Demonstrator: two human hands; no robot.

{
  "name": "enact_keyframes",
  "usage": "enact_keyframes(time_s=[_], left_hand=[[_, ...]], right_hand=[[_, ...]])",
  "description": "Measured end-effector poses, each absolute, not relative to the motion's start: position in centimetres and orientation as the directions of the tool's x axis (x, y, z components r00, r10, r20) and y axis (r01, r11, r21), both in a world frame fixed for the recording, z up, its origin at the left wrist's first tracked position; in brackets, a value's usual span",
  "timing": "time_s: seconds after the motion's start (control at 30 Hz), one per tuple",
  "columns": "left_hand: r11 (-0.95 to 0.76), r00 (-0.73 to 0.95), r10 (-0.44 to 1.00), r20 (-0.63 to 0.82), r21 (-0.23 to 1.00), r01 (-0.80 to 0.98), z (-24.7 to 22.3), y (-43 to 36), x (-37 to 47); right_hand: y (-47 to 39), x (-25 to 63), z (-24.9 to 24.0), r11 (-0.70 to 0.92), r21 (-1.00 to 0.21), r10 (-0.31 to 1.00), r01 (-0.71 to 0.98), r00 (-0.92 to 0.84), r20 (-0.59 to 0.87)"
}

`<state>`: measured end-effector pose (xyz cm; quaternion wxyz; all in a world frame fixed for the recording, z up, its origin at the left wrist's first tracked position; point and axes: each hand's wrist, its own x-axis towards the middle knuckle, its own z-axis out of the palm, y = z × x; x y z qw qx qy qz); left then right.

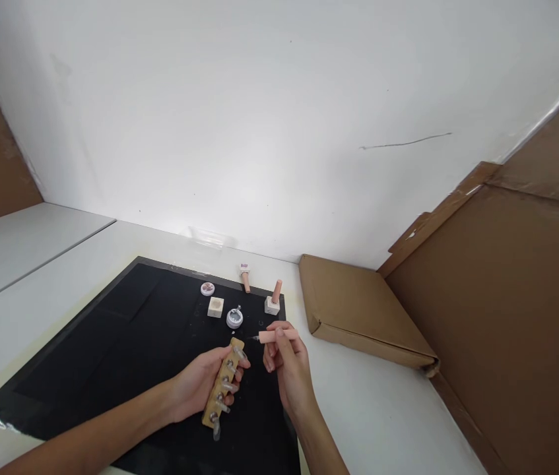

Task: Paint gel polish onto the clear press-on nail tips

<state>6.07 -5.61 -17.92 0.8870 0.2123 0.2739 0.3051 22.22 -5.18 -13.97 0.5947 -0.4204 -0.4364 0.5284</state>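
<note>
My left hand (200, 379) is closed around a wooden nail tip holder (217, 391), tilted, with a row of several clear nail tips (230, 386) along it. In my right hand (286, 363) a nail polish brush (279, 336) with a pink cap handle is pinched, its bristles pointing left, just off the far end of the holder. Beyond the hands stand a small round jar (234, 318) with silvery contents and an open-topped white square bottle (216, 307). A pink-capped nail polish bottle (272, 303) stands upright to their right.
A black mat (125, 336) covers much of the white table (358, 396). Near its back edge lie a round lid (207, 289) and another pink-capped bottle (244, 274) on its side. A flat cardboard box (358, 303) sits at right, by a cardboard wall (507, 277).
</note>
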Motion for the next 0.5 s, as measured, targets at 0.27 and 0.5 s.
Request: enact_keyframes(time_s=[0.27,0.5], left_hand=[[0.723,0.671,0.646,-0.364,0.573,-0.386,-17.8,-5.6,6.0],[0.705,0.663,0.653,-0.367,0.614,-0.354,-17.9,-5.8,6.2]], right_hand=[[-5.2,22.5,-14.6,0.08,-0.968,0.997,-0.24,0.026,0.076],[-5.2,22.6,-15.3,0.113,-0.976,0.993,-0.184,-0.018,0.118]])
